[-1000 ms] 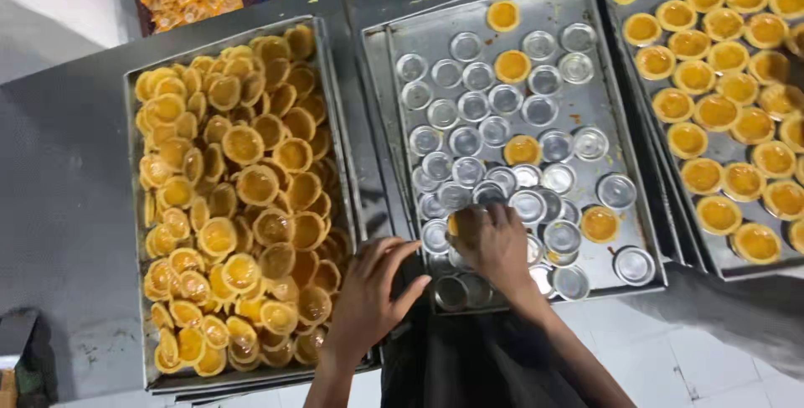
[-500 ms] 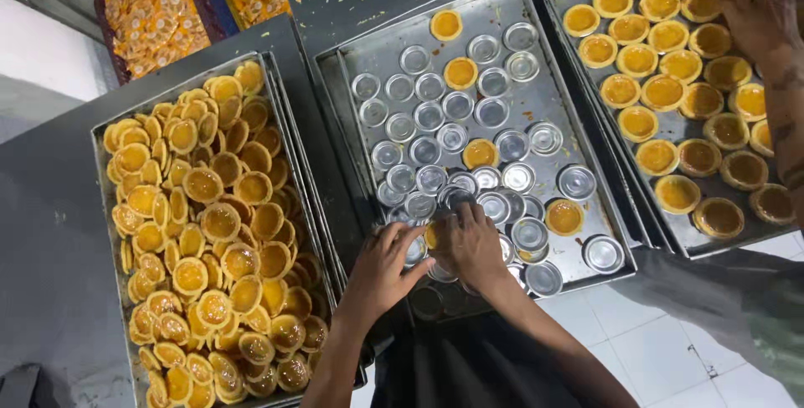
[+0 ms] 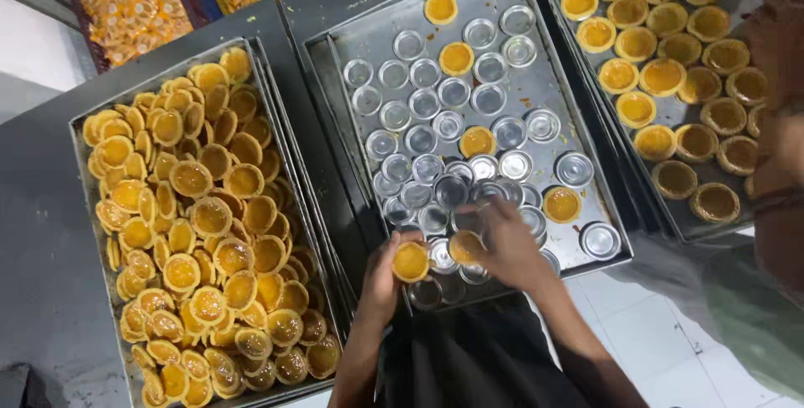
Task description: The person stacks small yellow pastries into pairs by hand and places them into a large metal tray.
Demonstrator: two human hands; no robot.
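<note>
each hand grips 1 tart – left hand (image 3: 381, 278), tart (image 3: 411, 261); right hand (image 3: 508, 245), second tart (image 3: 465, 246).

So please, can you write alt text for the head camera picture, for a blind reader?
A left hand holds a small yellow tart and a right hand holds another tart over a middle metal tray of mostly empty tins, between two trays of baked tarts.

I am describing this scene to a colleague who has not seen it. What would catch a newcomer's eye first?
First, the left tray, heaped with golden tarts. Next, the middle tray of mostly empty round metal moulds, where the left hand holds a tart and the right hand holds another tart at its near edge. At right, the third tray carries browner tarts in rows.
</note>
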